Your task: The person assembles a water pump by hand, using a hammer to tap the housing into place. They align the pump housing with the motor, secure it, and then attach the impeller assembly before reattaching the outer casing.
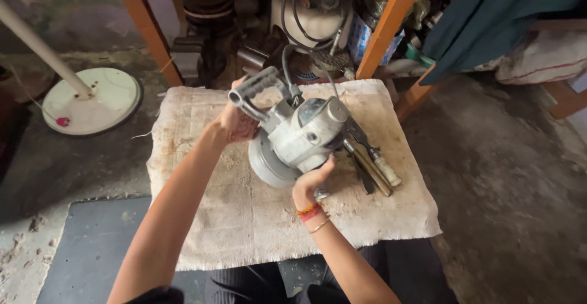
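Observation:
A grey metal power tool (pixel 299 134) with a round base and a ribbed handle (pixel 254 88) lies tilted on a stained cloth (pixel 244 218) on the floor. My left hand (pixel 235 122) grips the tool at the foot of the handle. From below, my right hand (pixel 312 180) holds the tool's body; its wrist wears red and orange bands. A black cable (pixel 287 59) runs from the tool toward the back. Hand tools with pale and dark handles (pixel 373 163) lie on the cloth just right of the tool.
A white round stand base with a pole (pixel 92 99) sits on the floor at the left. Orange shelf legs (pixel 385 25) frame clutter of metal parts and another machine behind the cloth. A dark mat (pixel 92 249) lies at lower left.

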Demonstrator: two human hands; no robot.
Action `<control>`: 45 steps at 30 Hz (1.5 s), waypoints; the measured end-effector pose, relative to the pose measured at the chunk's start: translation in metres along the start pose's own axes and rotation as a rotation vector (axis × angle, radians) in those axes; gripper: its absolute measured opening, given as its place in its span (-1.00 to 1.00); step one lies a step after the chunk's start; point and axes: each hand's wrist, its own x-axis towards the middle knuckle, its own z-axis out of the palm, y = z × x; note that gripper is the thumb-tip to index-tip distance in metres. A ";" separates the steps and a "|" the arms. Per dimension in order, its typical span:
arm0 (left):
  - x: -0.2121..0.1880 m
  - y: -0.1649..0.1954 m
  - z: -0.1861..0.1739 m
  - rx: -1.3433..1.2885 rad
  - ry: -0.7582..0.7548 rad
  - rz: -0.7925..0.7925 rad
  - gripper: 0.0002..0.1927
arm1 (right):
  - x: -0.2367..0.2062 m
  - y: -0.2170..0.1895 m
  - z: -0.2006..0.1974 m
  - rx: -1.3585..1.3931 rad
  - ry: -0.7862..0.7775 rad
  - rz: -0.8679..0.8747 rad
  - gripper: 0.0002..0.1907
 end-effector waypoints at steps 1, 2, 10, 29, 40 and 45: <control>0.008 0.000 -0.001 0.003 0.001 0.046 0.09 | -0.001 0.000 0.004 0.000 -0.003 -0.078 -0.35; 0.014 -0.002 -0.003 0.004 0.004 0.091 0.05 | -0.001 0.000 0.007 -0.039 -0.007 -0.082 -0.36; 0.016 -0.005 -0.012 -0.005 0.026 0.147 0.10 | 0.012 -0.012 0.031 -0.321 0.035 -0.098 -0.42; -0.077 -0.087 0.004 -0.246 0.189 0.400 0.22 | 0.094 -0.014 0.049 -0.743 -0.847 -0.120 -0.47; -0.022 0.013 -0.002 -0.178 0.131 0.208 -0.26 | 0.034 -0.023 0.040 -0.606 -0.224 -0.274 -0.50; -0.049 0.022 -0.015 0.052 0.546 0.119 -0.25 | 0.029 -0.024 0.053 -0.785 -0.286 -0.313 -0.52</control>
